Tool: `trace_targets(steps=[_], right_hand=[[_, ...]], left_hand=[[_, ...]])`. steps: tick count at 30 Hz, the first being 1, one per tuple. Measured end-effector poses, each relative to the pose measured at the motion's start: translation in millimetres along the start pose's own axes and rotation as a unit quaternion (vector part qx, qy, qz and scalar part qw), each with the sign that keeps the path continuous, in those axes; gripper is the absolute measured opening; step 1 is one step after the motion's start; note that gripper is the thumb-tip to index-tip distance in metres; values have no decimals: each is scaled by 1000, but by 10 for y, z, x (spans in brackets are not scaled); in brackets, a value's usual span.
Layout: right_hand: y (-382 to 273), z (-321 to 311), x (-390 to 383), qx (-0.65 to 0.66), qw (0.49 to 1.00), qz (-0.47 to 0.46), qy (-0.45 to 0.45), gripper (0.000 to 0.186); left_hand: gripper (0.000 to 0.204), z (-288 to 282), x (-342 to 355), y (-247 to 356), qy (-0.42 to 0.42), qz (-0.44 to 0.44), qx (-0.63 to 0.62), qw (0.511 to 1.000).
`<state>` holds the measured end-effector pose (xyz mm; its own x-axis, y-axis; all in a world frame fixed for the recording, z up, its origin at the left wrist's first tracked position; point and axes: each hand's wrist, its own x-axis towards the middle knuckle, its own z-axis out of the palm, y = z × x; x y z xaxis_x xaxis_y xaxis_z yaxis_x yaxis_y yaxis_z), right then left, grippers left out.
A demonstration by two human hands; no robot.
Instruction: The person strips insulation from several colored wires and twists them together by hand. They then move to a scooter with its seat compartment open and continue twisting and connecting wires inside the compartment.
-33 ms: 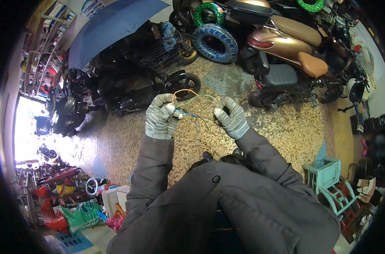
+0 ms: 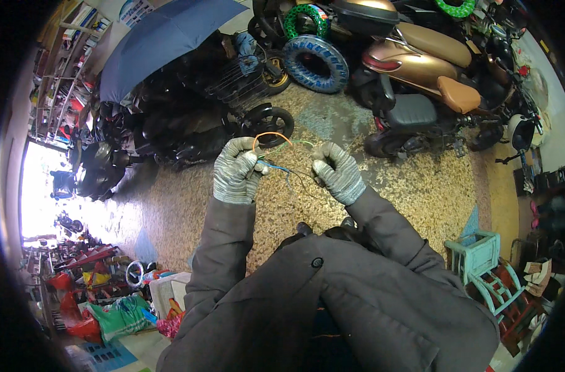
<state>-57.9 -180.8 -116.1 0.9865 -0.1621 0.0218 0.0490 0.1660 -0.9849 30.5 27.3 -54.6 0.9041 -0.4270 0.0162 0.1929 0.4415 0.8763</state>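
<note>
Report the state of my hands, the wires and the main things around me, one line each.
Left hand: gloved, pinching the wires.
Right hand: gloved, fingers curled; its hold is too small to tell.
Orange wire: bent in an arch.
Blue wire: nearly straight, reaching out from the left hand.
Umbrella: open.
Gold scooter: parked upright, riderless.
Blue-and-white tyre: wrapped.
Doorway: open, bright.

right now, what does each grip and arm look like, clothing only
The left grip and right grip wear matching knitted gloves streaked grey and white, whiter at the thumb tips. Plain, dark grey fabric sleeves, long and loosely creased, cover both arms down to the glove cuffs.
</note>
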Motion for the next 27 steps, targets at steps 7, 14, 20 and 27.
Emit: trace_targets(steps=[7,14,20,27], right_hand=[[-177,-32,-73,-195,975,-35,-97,22],[-349,105,-13,-138,980,-141,26,18],[-397,143,70,-207,969,-134,-15,18],[-472,137,0,-85,995,-21,-56,17]], left_hand=[[24,168,41,-76,31,12,74,997],[27,353,8,-139,23,33,204,978],[34,377,-16,-202,-13,-1,165,986],[35,384,-42,-259,-21,25,146,989]])
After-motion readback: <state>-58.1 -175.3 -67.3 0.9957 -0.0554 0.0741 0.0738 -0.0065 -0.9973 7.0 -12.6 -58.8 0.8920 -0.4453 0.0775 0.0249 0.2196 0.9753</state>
